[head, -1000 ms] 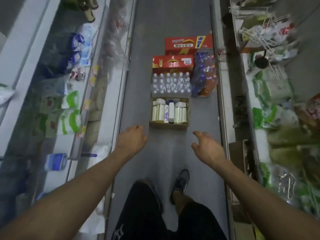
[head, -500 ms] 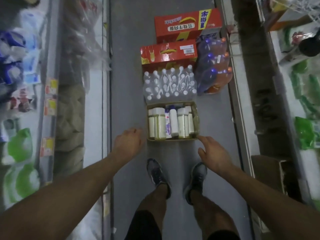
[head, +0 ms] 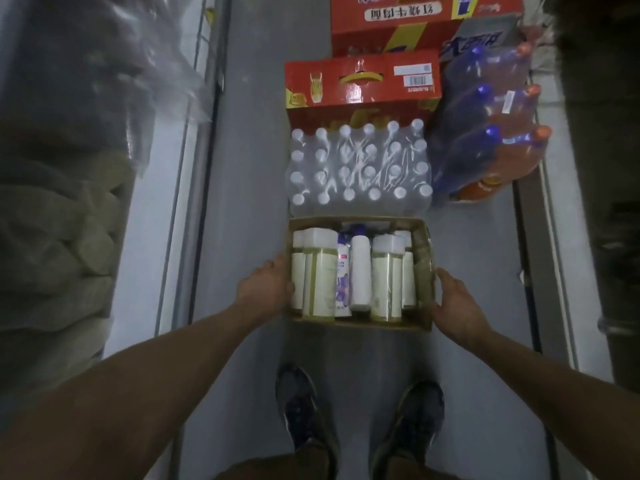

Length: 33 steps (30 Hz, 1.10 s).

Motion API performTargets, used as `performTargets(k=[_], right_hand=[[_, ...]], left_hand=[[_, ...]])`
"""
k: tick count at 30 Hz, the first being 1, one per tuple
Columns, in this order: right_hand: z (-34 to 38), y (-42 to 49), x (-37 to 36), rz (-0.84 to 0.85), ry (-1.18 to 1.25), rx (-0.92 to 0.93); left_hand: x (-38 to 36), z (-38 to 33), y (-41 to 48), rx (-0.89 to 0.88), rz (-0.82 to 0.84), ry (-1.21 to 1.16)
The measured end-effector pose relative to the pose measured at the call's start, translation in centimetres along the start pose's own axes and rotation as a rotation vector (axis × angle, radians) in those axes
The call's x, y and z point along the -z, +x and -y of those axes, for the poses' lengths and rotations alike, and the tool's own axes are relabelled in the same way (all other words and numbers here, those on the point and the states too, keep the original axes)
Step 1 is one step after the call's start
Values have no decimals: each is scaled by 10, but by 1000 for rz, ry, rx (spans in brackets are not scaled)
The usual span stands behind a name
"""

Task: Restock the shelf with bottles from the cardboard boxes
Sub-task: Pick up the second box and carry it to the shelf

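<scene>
Cardboard box (head: 360, 324) sits on the aisle floor (head: 249, 174), just ahead of my shoes (head: 301, 414), far wall touching a shrink-wrapped water pack (head: 360, 168). Contents: bottles (head: 385, 275) lying flat, side by side, caps pointing away from me. L hand (head: 265, 289) grips the box's left wall, thumb at the rim. R hand (head: 457, 306) holds the right wall near the front corner, thumb up along the edge; fingers mostly hidden. Red carton (head: 360, 83) stands beyond the water pack.
</scene>
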State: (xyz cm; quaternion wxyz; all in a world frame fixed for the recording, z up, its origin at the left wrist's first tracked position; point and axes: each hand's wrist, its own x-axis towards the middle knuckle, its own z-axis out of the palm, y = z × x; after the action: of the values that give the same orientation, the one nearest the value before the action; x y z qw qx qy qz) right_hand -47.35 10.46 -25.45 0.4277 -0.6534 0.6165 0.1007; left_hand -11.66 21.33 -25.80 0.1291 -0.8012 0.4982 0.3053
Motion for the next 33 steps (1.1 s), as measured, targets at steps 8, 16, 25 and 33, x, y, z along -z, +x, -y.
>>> performTargets(k=[8, 16, 25, 33], right_hand=[[-36, 82, -38, -31, 78, -58], [-45, 108, -50, -122, 155, -116], [-38, 81, -36, -154, 255, -100], [-16, 13, 31, -137, 189, -39]], left_hand=[[-60, 3, 67, 107, 63, -365], [-63, 12, 84, 97, 48, -649], [-54, 11, 51, 90, -23, -710], [12, 1, -10, 41, -45, -687]])
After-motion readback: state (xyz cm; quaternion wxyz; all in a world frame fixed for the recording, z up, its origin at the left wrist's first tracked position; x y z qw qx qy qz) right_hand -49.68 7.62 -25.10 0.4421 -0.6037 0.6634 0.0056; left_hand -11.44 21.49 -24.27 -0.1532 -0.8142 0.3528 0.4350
